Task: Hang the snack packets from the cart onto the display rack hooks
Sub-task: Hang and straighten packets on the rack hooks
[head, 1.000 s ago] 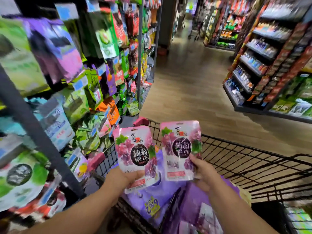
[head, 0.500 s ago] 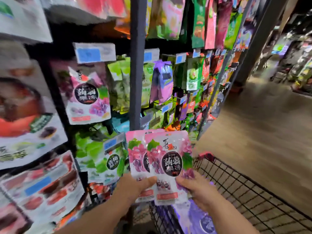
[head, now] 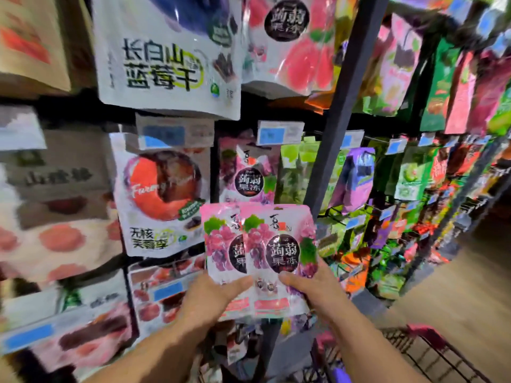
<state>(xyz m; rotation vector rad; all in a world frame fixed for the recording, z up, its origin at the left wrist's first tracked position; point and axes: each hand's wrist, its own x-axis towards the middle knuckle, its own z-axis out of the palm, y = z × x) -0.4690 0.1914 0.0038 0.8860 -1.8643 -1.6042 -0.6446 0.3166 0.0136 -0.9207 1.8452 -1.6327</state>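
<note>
I hold two pink grape jelly packets side by side, overlapping, in front of the display rack. My left hand (head: 213,297) grips the bottom of the left packet (head: 218,244). The right packet (head: 279,250) lies partly over it, and my right hand (head: 309,286) grips its lower right corner. A matching pink grape packet (head: 246,175) hangs on the rack just above them, under a blue price tag (head: 279,132). Only a corner of the cart (head: 414,352) shows at the bottom right.
A dark upright post (head: 334,117) of the rack stands just right of the hanging grape packet. Large fruit packets (head: 163,194) hang to the left, and green and purple ones (head: 354,178) to the right. The wooden aisle floor (head: 464,288) lies at the right.
The view has swung left and up from the cart to the rack. Both hands have lifted the two packets and brought them together so that they overlap, just below the hanging grape packet.
</note>
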